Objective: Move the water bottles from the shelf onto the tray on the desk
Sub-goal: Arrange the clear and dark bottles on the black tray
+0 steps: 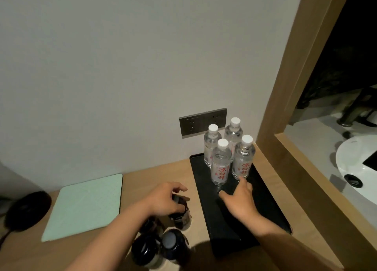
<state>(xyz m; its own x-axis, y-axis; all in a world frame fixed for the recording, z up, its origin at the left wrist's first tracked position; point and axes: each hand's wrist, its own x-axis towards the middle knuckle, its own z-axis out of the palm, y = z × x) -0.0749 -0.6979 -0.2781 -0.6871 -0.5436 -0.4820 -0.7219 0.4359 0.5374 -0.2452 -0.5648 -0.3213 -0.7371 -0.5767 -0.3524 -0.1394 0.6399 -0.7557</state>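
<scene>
Dark jars (161, 248) with black lids stand nearest, at 6 o'clock on the wooden worktop (98, 250), clustered and touching; any writing on them is too dim to read. Just beyond them the left hand (166, 199) reaches in from 7 o'clock, fingers curled over the top of another dark jar (181, 213), holding it. At 5 o'clock the right hand (239, 200) lies over the black tray (206, 199), fingers straight and relaxed, gripping nothing; one fingertip is at the base of the front right bottle, though actual contact cannot be confirmed. At 8 o'clock a pale green mat (85, 205) lies flat, with a round black object (27, 209) at 9 o'clock. Four water bottles (221, 162) stand upright in a tight square at the far end of the tray, white caps, white labels with red Chinese characters. Behind them a grey socket plate (195, 121) sits on the wall. At 3 o'clock, past a wooden frame (289, 111), a white basin (355, 164) shows.
</scene>
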